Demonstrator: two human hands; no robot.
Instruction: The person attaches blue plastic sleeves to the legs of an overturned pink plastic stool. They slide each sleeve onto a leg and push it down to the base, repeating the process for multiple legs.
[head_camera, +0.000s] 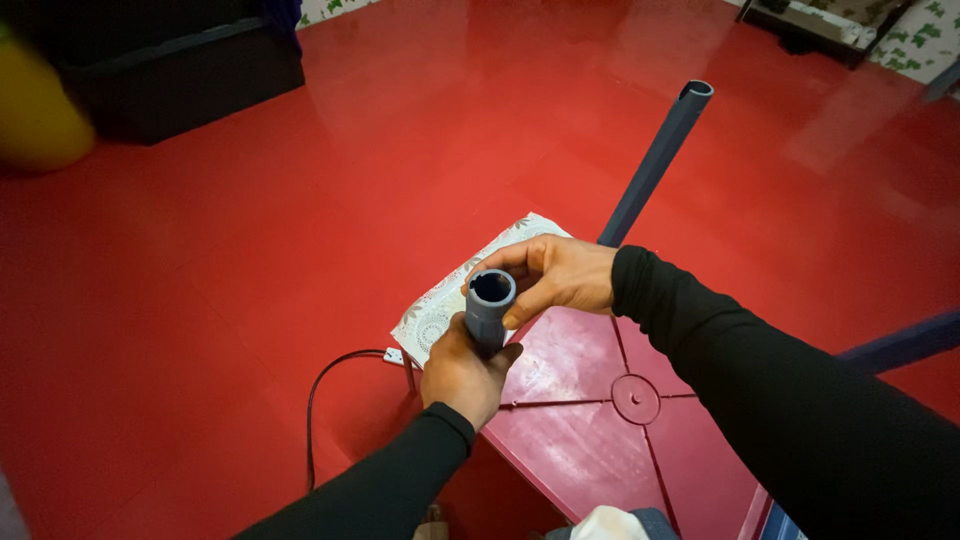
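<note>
Over the upturned maroon table (600, 400), both hands grip 1 grey leg tube (488, 310): left hand (462, 375) wrapped low, right hand (555, 275) at its rim; keeping it upright seems wise.

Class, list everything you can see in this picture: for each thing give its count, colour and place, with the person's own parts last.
table legs: three, grey-blue; one gripped upright at centre, one behind, one at right edge
upturned table: one, dark red, lower centre
patterned cloth: one, white, on floor
cable: one, black, left of table
cabinet: one, black, upper left
floor: red
left hand: grips leg
right hand: at leg's top
</note>
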